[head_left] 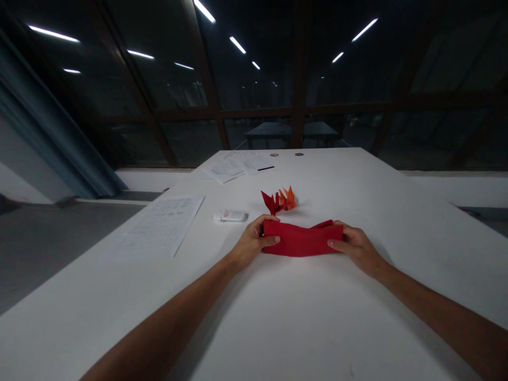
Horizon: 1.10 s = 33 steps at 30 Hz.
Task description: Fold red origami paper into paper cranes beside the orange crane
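Observation:
A folded sheet of red paper (302, 241) is stretched between my two hands, just above the table. My left hand (254, 241) pinches its left end, thumb in front and fingers behind. At the right end my right hand (355, 246) grips it the same way, with most fingers hidden behind the paper. A loose flap shows along the paper's upper right edge. Just beyond it stand a red origami crane (272, 202) and an orange origami crane (289, 198), close together. Left of my left hand lies a small white packet with printing (230, 216).
A printed sheet (166, 222) lies on the left of the white table (301, 317). Farther back are more papers (226, 168) with a dark pen-like stick (265, 168). Two round discs (299, 154) sit near the far edge. Dark windows and a blue curtain (51, 116) stand beyond.

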Available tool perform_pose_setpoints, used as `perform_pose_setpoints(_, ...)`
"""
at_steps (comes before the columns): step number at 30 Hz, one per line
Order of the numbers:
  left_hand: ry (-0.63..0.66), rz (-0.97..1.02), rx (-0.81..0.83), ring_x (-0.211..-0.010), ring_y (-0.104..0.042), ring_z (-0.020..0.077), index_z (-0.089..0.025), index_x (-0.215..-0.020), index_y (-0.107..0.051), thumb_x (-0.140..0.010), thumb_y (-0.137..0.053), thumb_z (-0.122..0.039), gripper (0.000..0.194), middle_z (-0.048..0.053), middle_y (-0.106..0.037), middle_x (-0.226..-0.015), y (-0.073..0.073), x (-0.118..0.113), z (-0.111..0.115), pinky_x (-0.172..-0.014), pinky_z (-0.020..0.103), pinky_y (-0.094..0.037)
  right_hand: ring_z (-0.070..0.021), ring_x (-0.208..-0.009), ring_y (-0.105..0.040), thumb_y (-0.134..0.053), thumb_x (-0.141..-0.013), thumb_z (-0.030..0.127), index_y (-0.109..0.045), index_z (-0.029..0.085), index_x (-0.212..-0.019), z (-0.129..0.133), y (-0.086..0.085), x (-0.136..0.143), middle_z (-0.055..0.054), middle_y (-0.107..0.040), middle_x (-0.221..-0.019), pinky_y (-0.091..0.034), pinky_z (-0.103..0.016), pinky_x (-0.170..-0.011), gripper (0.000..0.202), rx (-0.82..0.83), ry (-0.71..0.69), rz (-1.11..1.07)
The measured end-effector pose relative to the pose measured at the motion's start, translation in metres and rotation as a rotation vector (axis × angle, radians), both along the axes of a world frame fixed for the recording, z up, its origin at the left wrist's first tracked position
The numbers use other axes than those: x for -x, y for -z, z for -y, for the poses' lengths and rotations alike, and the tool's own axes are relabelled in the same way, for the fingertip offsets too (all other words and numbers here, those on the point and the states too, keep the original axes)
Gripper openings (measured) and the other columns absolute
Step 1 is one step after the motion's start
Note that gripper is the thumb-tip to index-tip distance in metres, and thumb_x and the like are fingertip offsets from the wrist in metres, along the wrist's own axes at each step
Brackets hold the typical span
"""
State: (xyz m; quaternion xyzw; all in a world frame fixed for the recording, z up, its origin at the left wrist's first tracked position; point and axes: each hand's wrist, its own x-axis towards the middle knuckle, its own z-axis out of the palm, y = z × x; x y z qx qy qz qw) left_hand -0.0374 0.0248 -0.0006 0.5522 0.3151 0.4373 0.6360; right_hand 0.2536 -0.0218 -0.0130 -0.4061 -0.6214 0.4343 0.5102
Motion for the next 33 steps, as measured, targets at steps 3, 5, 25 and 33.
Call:
perform_pose_setpoints(3,-0.014,-0.011,-0.006,-0.074,-0.060,0.0126,-0.024,-0.107,-0.063,-0.065,-0.088,-0.020,0.048,-0.001,-0.063,-0.092,0.001,-0.001,-0.001,-0.065,0.022,-0.047,-0.0246,-0.100,-0.061,-0.076,-0.077,0.029,-0.076,0.021,-0.098,0.001,-0.002,0.000,-0.006,-0.063,-0.106,-0.050,-0.035,-0.087,0.022,0.001,-0.007,-0.009)
perform_pose_setpoints(5,-0.038,-0.011,-0.021,-0.075,-0.060,0.0123,-0.024,-0.108,-0.063,-0.067,-0.087,-0.021,0.048,-0.001,-0.063,-0.094,0.003,-0.001,-0.002,-0.066,0.022,-0.047,-0.0249,-0.107,-0.059,-0.075,-0.078,0.028,-0.074,0.023,-0.108,0.001,-0.004,0.000,-0.006,-0.062,-0.113,-0.049,-0.034,-0.091,0.030,-0.003,-0.011,-0.014)
perform_pose_setpoints(25,-0.102,-0.085,-0.017,-0.067,-0.054,0.0103,-0.017,-0.091,-0.064,-0.079,-0.079,-0.041,0.031,-0.002,-0.063,-0.078,0.001,-0.005,0.001,-0.060,0.020,-0.039,-0.0231,-0.094,-0.066,-0.073,-0.086,0.038,-0.074,0.021,-0.107,-0.004,0.004,0.001,-0.006,-0.073,-0.108,-0.050,-0.038,-0.090,0.027,0.059,0.018,-0.093)
perform_pose_setpoints(33,-0.172,-0.165,-0.047,-0.066,-0.051,0.0102,-0.017,-0.088,-0.063,-0.078,-0.077,-0.045,0.033,-0.003,-0.060,-0.074,0.001,-0.005,-0.001,-0.059,0.020,-0.036,-0.0236,-0.085,-0.068,-0.076,-0.083,0.042,-0.075,0.023,-0.099,-0.007,0.009,0.003,-0.004,-0.076,-0.097,-0.052,-0.039,-0.083,0.025,0.158,0.058,-0.132)
